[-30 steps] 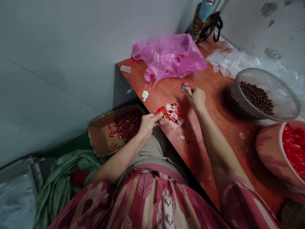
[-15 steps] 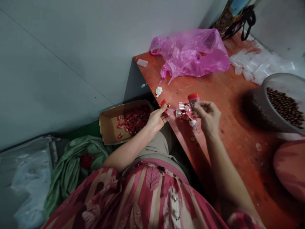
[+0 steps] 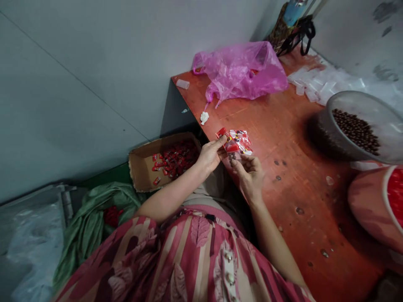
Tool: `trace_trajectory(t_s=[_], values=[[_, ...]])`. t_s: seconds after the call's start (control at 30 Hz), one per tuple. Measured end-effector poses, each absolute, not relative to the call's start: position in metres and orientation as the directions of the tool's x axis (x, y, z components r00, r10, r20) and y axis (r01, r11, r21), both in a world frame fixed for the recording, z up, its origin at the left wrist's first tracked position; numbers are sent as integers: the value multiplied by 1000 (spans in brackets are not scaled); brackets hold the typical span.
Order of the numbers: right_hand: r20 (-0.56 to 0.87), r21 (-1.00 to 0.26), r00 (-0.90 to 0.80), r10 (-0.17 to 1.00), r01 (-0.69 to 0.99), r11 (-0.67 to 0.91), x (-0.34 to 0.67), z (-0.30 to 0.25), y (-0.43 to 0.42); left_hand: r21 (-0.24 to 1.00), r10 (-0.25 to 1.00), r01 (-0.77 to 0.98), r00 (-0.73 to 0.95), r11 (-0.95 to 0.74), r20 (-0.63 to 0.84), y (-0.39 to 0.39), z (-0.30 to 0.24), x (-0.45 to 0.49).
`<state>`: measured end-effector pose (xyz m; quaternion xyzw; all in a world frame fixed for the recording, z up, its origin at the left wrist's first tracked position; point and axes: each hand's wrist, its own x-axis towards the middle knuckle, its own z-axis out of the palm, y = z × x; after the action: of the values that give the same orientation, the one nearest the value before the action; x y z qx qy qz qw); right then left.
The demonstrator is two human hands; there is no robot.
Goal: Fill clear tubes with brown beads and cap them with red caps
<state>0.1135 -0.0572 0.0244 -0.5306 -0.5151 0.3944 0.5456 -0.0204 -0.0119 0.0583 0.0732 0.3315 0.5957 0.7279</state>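
Over the table's near-left edge, my left hand [image 3: 209, 158] pinches a small red printed plastic wrapper [image 3: 222, 133]. My right hand [image 3: 251, 174] grips a small clear container [image 3: 233, 155] with a red cap and dark brown balls inside. The container is right against the wrapper; whether any of it is inside cannot be made out. Just beyond both hands, several more printed wrappers [image 3: 244, 138] lie in a loose pile on the orange-red table [image 3: 283, 126].
A grey bowl [image 3: 330, 107] of brown balls [image 3: 355, 130] stands right, beside a pink bucket [image 3: 367, 205] with red contents. Clear containers [image 3: 330, 86] and a purple bag [image 3: 242, 75] lie behind. Lower left are a cardboard box [image 3: 138, 167] of red packets and a green sack [image 3: 91, 226].
My right hand has brought the red-capped container left and down to the wrapper in my left hand. The view has shifted slightly right, showing more of the pink bucket.
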Motion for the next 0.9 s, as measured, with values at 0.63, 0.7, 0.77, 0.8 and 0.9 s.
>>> trace_trajectory(t_s=[0.63, 0.7, 0.77, 0.8, 0.9], values=[[126, -992, 256, 958, 3, 130, 121, 27, -53, 751, 931, -552, 249, 362, -266, -14, 51, -9], [124, -992, 280, 952, 4, 129, 118, 28, -54, 742, 938, -573, 214, 348, -275, -15, 51, -5], [29, -990, 250, 968, -125, 62, 115, 29, -53, 716, 935, -603, 203, 352, -289, -17, 53, -2], [-12, -983, 236, 972, -179, 32, 114, 30, -52, 702, 932, -616, 205, 359, -297, -18, 53, 0], [58, -989, 298, 953, -116, 96, 113, 29, -51, 680, 923, -627, 210, 381, -324, -22, 55, 5]])
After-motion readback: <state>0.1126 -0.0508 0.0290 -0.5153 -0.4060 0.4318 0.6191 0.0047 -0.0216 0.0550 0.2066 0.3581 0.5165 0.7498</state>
